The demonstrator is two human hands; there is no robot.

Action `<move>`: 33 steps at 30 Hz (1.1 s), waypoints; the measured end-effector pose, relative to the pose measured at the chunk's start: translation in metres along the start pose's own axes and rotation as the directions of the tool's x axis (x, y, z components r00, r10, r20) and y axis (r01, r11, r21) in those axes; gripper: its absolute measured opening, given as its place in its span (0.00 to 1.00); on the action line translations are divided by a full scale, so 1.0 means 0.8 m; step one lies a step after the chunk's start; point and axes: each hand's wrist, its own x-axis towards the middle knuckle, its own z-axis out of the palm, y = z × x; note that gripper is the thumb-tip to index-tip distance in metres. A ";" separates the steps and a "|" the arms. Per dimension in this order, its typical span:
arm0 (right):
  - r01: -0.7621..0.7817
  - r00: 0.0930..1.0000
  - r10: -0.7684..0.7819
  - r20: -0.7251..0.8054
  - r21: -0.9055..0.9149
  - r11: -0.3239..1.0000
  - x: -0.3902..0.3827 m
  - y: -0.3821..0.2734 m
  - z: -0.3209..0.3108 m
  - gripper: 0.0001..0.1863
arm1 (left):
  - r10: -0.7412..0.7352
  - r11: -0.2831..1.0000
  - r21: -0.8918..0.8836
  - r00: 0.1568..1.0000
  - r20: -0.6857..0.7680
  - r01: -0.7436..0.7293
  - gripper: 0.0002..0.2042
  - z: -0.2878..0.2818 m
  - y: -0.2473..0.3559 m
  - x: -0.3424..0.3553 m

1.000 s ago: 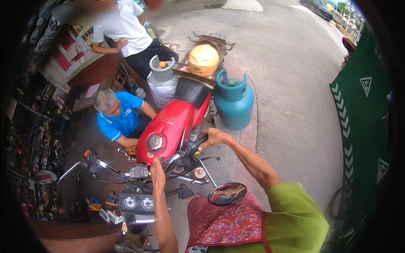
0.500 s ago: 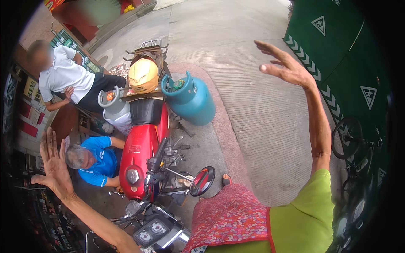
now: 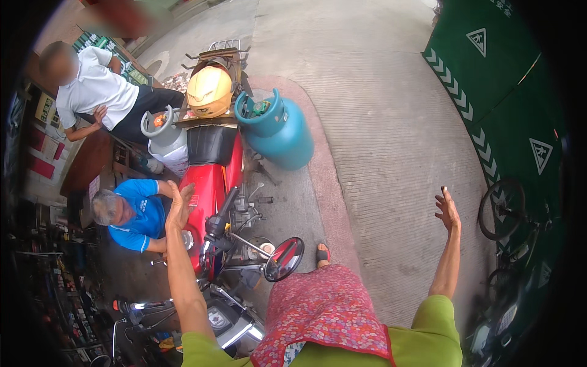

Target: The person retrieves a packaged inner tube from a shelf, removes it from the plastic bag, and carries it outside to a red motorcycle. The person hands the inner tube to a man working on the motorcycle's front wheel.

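Observation:
Both of my arms are raised in front of me. In view over the red motorcycle tank [image 3: 205, 183] is my left hand [image 3: 179, 208], seen edge-on with its fingers stretched and nothing in it. My right hand [image 3: 449, 211] is up over the grey pavement, its fingers apart and holding nothing. Beyond the tank sits a black seat [image 3: 212, 145]. A teal gas cylinder [image 3: 282, 137] hangs at the right of the rear rack, and a grey gas cylinder [image 3: 166, 137] at its left. Between them rests a yellow helmet [image 3: 209, 92].
A person in a blue shirt [image 3: 139, 211] is low beside the motorcycle; another in a white shirt [image 3: 101, 85] stands behind. A round mirror [image 3: 284, 259] juts toward my patterned apron [image 3: 324, 306]. At right, a green barrier [image 3: 507, 92] has a bicycle [image 3: 502, 209] against it.
My left hand has swung rightward from the far left to over the tank. My right hand has come down and nearer to me. The view has shifted slightly.

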 end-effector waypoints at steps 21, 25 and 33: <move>0.002 0.994 0.049 0.100 -0.462 0.887 0.033 -0.039 0.081 0.57 | 0.095 0.979 0.182 0.995 0.002 -0.094 0.58 -0.038 -0.007 -0.112; 0.400 0.898 -0.231 0.374 -0.478 0.782 -0.037 -0.174 0.248 0.54 | 0.248 0.930 0.288 0.968 -0.034 -0.228 0.50 -0.113 0.065 -0.186; 0.827 -0.048 -0.640 0.767 0.390 0.406 -0.406 -0.428 0.537 0.59 | 0.779 0.624 0.341 0.596 -0.198 -0.703 0.56 -0.208 0.351 -0.416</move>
